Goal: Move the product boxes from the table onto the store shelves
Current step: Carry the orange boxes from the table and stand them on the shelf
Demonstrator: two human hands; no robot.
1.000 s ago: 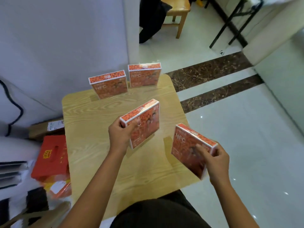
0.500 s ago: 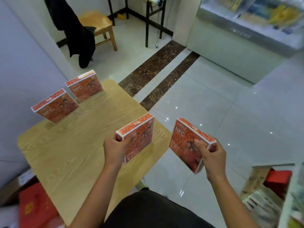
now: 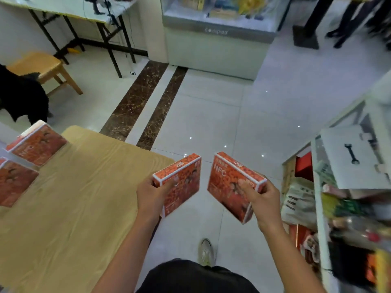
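orange box (image 3: 183,182) sits clamped in my left hand (image 3: 151,197), fingers closed round its near end; my right hand (image 3: 262,199) grips a second orange box (image 3: 228,185) the same way. both hang over the pale floor, just past the wooden table (image 3: 80,204), where two more boxes (image 3: 38,144) stand at the far left. store shelves (image 3: 317,208) are to my right.

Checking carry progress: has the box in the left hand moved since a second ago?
Yes. The box in the left hand was above the wooden table; now it is past the table's edge, over the floor, toward the shelves.
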